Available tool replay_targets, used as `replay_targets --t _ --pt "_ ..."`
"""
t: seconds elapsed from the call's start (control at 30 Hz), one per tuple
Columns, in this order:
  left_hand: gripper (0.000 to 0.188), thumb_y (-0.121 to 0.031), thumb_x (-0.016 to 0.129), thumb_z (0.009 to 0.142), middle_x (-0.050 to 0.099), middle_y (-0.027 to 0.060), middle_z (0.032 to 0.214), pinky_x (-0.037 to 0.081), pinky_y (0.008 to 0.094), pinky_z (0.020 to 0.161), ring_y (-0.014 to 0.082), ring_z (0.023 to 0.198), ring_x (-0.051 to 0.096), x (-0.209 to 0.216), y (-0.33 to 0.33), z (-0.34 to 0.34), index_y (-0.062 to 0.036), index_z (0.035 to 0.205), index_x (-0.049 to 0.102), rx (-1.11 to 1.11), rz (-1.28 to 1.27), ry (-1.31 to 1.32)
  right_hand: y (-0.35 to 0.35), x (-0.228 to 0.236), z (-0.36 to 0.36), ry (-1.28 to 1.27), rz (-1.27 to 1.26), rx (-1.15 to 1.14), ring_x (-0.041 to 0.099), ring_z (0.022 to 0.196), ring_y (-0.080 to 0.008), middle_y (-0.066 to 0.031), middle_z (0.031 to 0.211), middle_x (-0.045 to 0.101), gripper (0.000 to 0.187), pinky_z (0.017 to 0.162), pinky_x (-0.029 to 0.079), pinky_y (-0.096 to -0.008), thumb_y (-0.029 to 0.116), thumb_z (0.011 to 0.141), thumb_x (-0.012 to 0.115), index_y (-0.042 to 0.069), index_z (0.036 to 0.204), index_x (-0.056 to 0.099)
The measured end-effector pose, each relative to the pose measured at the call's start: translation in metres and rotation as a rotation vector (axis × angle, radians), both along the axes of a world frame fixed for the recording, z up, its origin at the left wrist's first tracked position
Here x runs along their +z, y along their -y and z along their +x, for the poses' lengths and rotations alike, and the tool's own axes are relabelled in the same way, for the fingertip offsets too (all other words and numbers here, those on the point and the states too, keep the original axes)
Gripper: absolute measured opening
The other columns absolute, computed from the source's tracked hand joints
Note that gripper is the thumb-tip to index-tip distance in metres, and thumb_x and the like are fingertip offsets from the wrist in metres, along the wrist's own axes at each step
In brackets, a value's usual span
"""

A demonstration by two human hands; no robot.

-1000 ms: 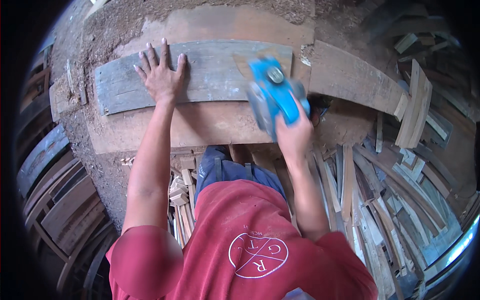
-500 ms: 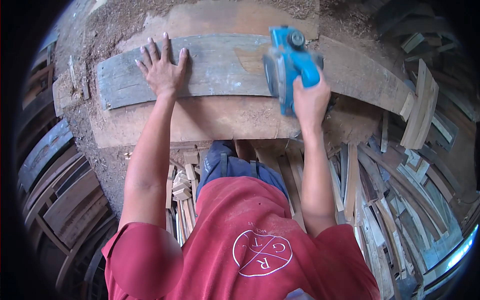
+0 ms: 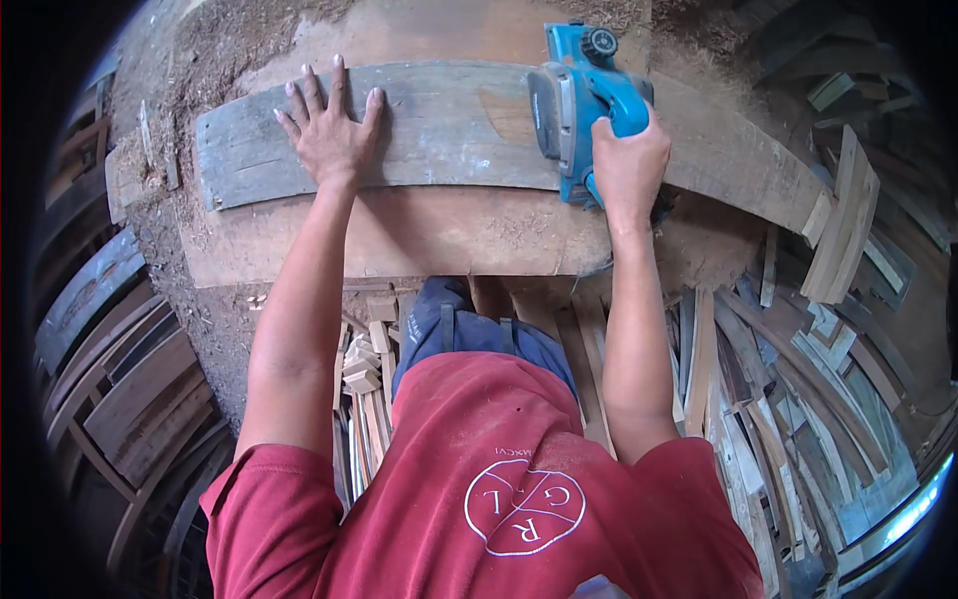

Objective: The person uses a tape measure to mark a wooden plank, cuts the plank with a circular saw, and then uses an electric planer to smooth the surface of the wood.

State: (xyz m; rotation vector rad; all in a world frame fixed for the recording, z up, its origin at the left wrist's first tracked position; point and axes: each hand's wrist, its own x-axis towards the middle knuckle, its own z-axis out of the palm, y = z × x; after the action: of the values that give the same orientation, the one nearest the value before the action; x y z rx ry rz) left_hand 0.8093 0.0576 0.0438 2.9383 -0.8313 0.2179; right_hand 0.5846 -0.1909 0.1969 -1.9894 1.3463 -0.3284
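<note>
A long, weathered grey wooden board lies crosswise on the workbench. My left hand rests flat on its left part, fingers spread. Farther right, my right hand is wrapped round the rear handle of a teal electric hand planer, which sits across the board. A lighter brown patch shows on the board just left of the tool. The planer's underside is hidden, and so is the board surface under it.
The plywood bench top runs along my side of the board. Wood shavings cover the far left. Several offcuts and strips are piled at right, with curved boards stacked at left. Small blocks lie near my legs.
My right hand and the planer have shifted slightly away from me and to the right, and now look sharper. My left hand stays flat on the board, which has shifted a little in view.
</note>
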Motion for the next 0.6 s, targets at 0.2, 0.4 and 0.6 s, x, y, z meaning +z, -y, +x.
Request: replay_targets --t 0.2,0.4,0.6 --pt "0.081 -0.078 0.042 0.098 0.028 0.0126 0.174 0.008 0.0603 0.130 0.0387 0.163 0.017 0.003 -0.003 -0.001 -0.0392 0.168 0.030 0.029 -0.006 -0.012 -0.077 -0.001 -0.098 0.097 0.017 0.097 0.076 0.107 -0.0308 -0.0236 0.114 0.076 0.057 0.094 0.057 -0.0404 -0.005 0.087 0.066 -0.001 0.143 0.062" --pt "0.080 -0.078 0.041 0.098 0.026 0.0124 0.175 0.008 0.0606 0.130 0.0392 0.163 0.017 0.005 0.001 0.000 -0.0394 0.168 0.030 0.014 -0.015 -0.011 -0.062 -0.004 -0.041 0.079 0.006 0.070 0.077 0.103 -0.0361 -0.0264 0.109 0.076 0.052 0.091 0.058 -0.0421 -0.001 0.086 0.067 0.000 0.138 0.065" --pt "0.080 -0.078 0.040 0.098 0.027 0.0126 0.175 0.008 0.0606 0.130 0.0395 0.162 0.017 -0.001 0.004 0.001 -0.0391 0.168 0.029 0.002 -0.026 0.003 -0.025 -0.004 0.031 0.060 -0.041 0.080 0.076 0.092 -0.0405 -0.0278 0.097 0.075 0.036 0.082 0.057 -0.0452 0.009 0.086 0.070 -0.001 0.121 0.072"
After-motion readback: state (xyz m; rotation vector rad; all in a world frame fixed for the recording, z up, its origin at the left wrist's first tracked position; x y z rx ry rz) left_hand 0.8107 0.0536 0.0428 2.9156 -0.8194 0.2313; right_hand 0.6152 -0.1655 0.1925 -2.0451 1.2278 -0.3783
